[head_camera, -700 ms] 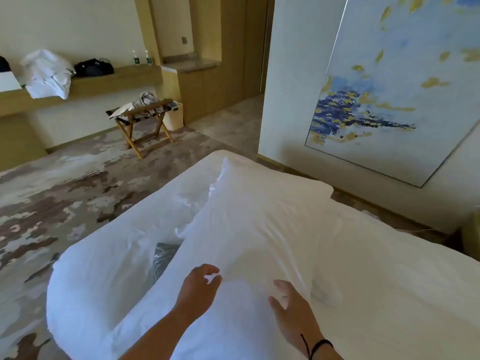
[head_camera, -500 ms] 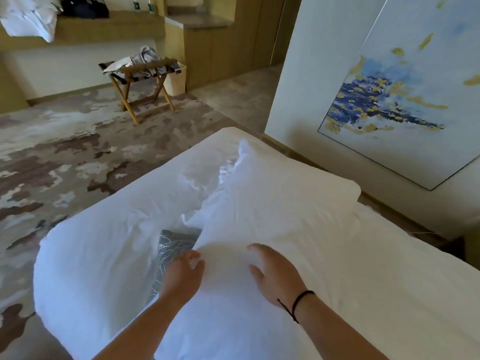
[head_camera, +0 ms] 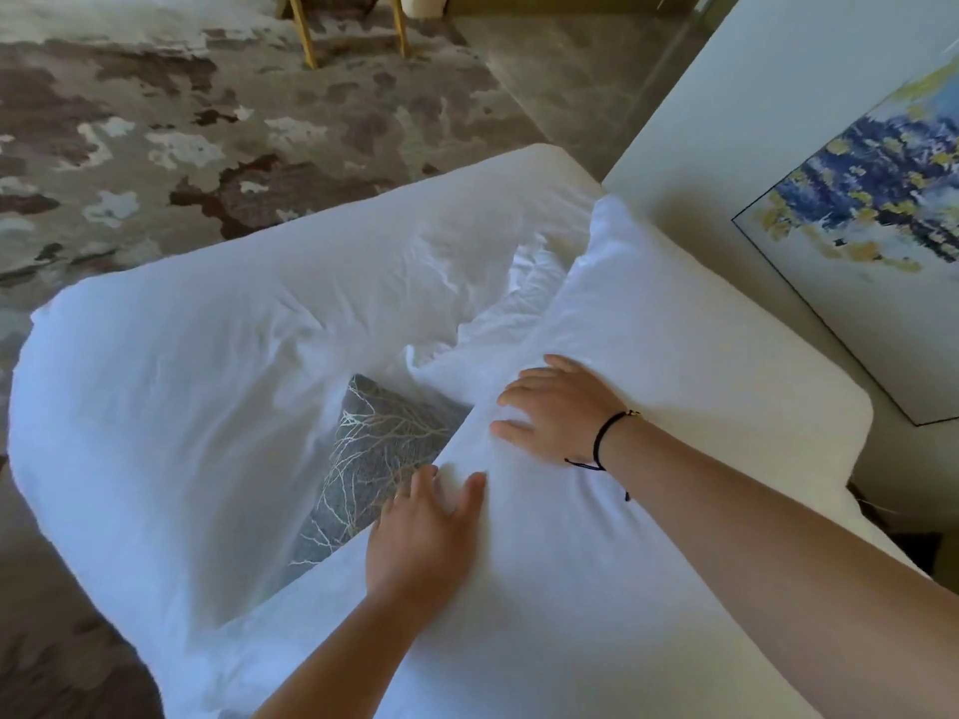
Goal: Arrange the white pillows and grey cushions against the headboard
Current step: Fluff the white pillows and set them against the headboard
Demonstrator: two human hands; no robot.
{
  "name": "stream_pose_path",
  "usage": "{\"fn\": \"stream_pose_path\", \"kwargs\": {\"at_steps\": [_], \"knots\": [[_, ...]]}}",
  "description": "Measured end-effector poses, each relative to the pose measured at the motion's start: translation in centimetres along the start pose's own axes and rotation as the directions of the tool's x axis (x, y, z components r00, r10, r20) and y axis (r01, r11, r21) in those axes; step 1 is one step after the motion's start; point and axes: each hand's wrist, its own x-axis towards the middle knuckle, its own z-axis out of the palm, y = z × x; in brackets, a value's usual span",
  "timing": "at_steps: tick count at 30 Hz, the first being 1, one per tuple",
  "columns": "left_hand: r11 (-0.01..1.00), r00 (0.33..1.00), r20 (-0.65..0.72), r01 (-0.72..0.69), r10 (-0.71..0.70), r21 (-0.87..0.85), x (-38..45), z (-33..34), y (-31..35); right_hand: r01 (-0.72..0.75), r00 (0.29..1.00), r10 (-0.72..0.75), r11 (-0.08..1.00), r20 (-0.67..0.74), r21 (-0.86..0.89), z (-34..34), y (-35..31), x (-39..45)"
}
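White pillow (head_camera: 648,355) pressed by left hand (head_camera: 420,542) and right hand (head_camera: 558,412), fingers straight, grey cushion (head_camera: 373,459) at nine o'clock beside it, white-sheeted bed (head_camera: 207,381), patterned carpet (head_camera: 181,147) at eleven, painting (head_camera: 882,241) at two.

both hands (head_camera: 423,537) flat on white pillow (head_camera: 648,365), grey cushion (head_camera: 373,454) beside, rumpled duvet (head_camera: 181,397)

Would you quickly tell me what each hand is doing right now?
Left hand: open, fingers flat on the plump white fabric pillow, gripping nothing.
Right hand: open, fingers spread, pressing on the same pillow.
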Motion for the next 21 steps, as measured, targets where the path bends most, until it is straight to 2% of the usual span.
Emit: {"fn": "stream_pose_path", "kwargs": {"at_steps": [7, 10, 13, 16, 21], "knots": [[0.984, 0.995, 0.012, 0.092, -0.095, 0.156, 0.6, 1.7, -1.3, 0.156, 0.966, -0.142, 0.987, 0.215, -0.05, 1.7, 0.9, 2.5], [0.971, 0.997, 0.029, 0.067, -0.076, 0.231, 0.1, 2.4, -1.3, 0.178, 0.94, -0.154, 0.983, 0.303, -0.054, 2.3, 1.0, 2.3], [0.975, 0.997, 0.068, 0.017, -0.033, 0.22, -0.9, 3.3, -1.4, 0.21, 0.885, -0.157, 0.975, 0.439, -0.077, 2.2, 1.0, 1.9], [0.987, 0.997, 0.08, -0.018, 0.005, 0.162, -2.3, 4.3, -1.3, 0.204, 0.818, -0.099, 0.971, 0.567, -0.126, 1.7, 0.5, 0.7], [0.996, 0.994, 0.106, 0.019, -0.028, 0.09, -5.5, 6.5, -1.2, 0.248, 0.762, -0.087, 0.955, 0.641, -0.165, 0.3, 0.3, -3.2]]}}
